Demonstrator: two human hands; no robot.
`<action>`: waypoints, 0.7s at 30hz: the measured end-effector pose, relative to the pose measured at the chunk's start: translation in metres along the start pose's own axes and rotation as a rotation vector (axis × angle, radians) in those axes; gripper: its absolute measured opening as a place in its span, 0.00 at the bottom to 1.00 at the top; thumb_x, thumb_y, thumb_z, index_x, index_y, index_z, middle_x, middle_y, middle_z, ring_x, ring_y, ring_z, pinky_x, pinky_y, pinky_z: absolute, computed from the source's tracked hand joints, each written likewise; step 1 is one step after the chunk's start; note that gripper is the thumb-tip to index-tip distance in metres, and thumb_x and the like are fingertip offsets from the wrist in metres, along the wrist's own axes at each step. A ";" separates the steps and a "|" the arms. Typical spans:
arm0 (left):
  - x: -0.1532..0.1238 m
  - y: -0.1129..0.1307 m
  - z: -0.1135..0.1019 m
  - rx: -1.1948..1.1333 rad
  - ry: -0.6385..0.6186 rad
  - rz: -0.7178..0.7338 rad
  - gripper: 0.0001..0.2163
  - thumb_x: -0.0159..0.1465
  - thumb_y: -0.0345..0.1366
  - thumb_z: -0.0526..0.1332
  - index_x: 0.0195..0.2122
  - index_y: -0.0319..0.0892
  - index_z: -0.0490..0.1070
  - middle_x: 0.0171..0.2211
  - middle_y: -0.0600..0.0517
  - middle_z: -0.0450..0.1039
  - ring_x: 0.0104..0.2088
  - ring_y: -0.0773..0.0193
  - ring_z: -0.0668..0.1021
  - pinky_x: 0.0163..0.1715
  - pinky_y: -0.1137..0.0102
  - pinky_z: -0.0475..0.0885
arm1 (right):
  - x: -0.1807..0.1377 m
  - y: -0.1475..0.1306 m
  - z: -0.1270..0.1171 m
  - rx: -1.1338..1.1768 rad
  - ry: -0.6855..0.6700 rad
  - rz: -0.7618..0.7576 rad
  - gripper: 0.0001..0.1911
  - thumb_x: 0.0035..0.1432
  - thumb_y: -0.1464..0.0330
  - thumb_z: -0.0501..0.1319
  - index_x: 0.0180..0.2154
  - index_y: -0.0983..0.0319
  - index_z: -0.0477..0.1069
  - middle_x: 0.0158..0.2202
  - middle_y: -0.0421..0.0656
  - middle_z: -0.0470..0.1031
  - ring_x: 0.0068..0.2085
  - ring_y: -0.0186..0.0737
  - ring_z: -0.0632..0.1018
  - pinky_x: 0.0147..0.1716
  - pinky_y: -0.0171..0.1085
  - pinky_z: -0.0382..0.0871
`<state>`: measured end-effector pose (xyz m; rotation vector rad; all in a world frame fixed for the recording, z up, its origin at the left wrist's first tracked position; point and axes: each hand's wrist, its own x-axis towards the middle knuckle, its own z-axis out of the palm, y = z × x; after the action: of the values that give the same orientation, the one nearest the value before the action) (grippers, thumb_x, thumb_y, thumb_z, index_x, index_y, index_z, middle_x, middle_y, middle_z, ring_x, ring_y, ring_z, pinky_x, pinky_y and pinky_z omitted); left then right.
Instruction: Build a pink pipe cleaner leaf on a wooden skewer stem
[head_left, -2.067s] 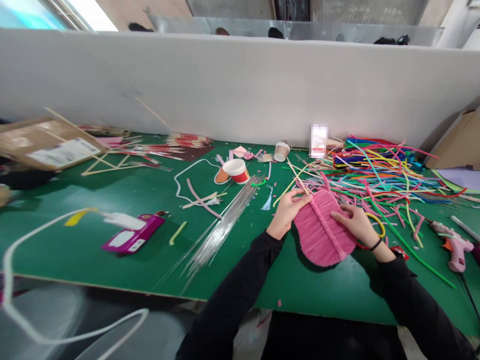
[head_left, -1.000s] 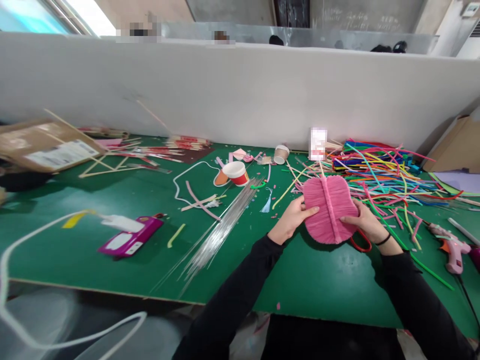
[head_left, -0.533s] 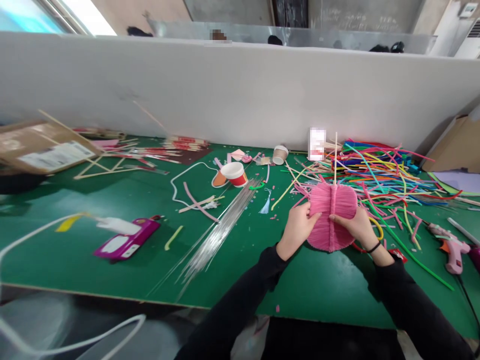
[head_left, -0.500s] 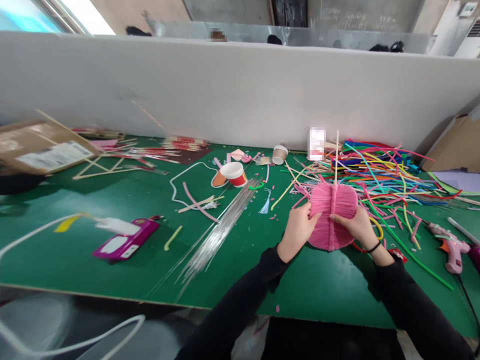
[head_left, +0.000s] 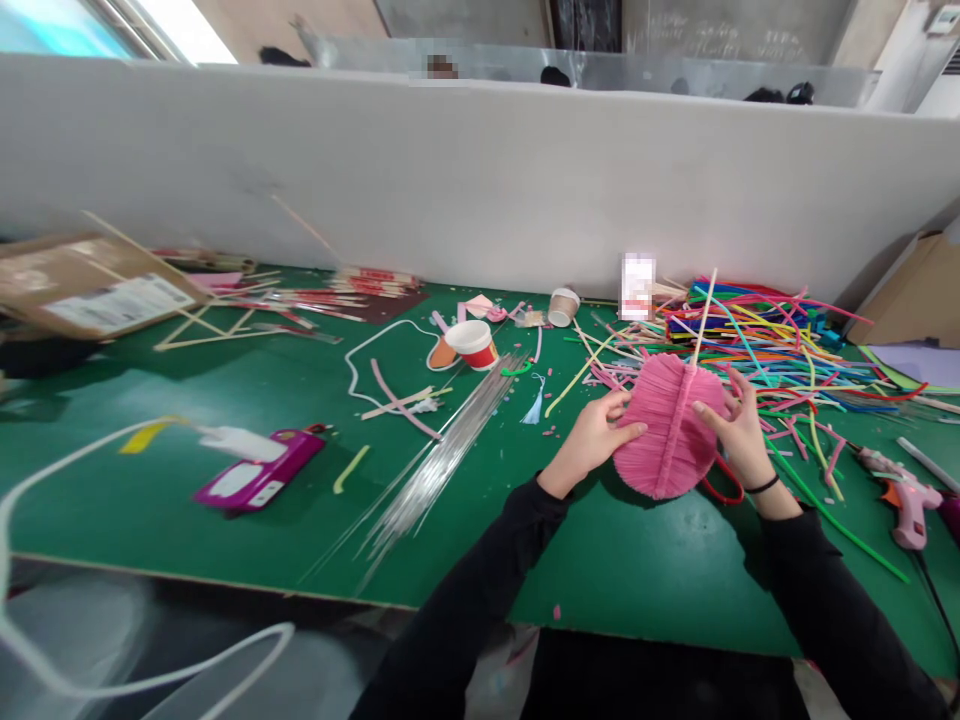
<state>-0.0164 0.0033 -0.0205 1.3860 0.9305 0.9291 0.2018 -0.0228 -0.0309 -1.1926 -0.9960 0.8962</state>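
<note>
I hold a pink fan-shaped piece made of pipe cleaners [head_left: 664,425] on a thin wooden stick [head_left: 702,315] just above the green table [head_left: 262,400]. My left hand [head_left: 589,440] grips its left edge with thumb and fingers. My right hand [head_left: 735,425] pinches its right side near the middle rib, the other fingers raised. The stick points up and slightly right.
A heap of coloured pipe cleaners [head_left: 757,335] lies right behind the piece. A pink glue gun [head_left: 904,490] is at the right, a bundle of thin wires [head_left: 442,455] and red paper cup [head_left: 474,343] to the left, a magenta packet [head_left: 259,475] further left. A white partition [head_left: 480,170] runs behind.
The pink piece was lying flat, was lifted and turned upright, and now tilts so its stick leans to the right. Both hands stayed on its two sides.
</note>
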 end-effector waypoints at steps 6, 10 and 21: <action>-0.004 0.011 -0.003 0.148 -0.283 0.018 0.16 0.58 0.43 0.68 0.44 0.40 0.79 0.39 0.45 0.82 0.39 0.52 0.81 0.37 0.65 0.74 | 0.012 -0.005 -0.020 -0.192 -0.346 0.056 0.21 0.40 0.56 0.75 0.32 0.59 0.71 0.31 0.40 0.76 0.35 0.41 0.77 0.38 0.41 0.72; -0.008 0.012 0.003 0.377 -0.159 0.072 0.09 0.59 0.42 0.66 0.31 0.41 0.77 0.31 0.49 0.80 0.33 0.55 0.79 0.34 0.68 0.69 | 0.008 0.007 -0.012 -0.249 -0.338 0.006 0.22 0.42 0.54 0.73 0.30 0.59 0.68 0.29 0.38 0.74 0.32 0.39 0.74 0.35 0.39 0.69; -0.021 0.009 0.022 0.592 0.087 0.173 0.04 0.60 0.36 0.65 0.35 0.45 0.78 0.31 0.45 0.80 0.32 0.49 0.80 0.38 0.65 0.66 | 0.004 0.013 -0.005 -0.381 -0.224 -0.046 0.22 0.43 0.52 0.72 0.29 0.58 0.67 0.29 0.40 0.73 0.32 0.42 0.73 0.35 0.41 0.68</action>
<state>-0.0037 -0.0241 -0.0116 1.9615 1.2278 0.8821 0.2074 -0.0183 -0.0436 -1.3992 -1.4161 0.8387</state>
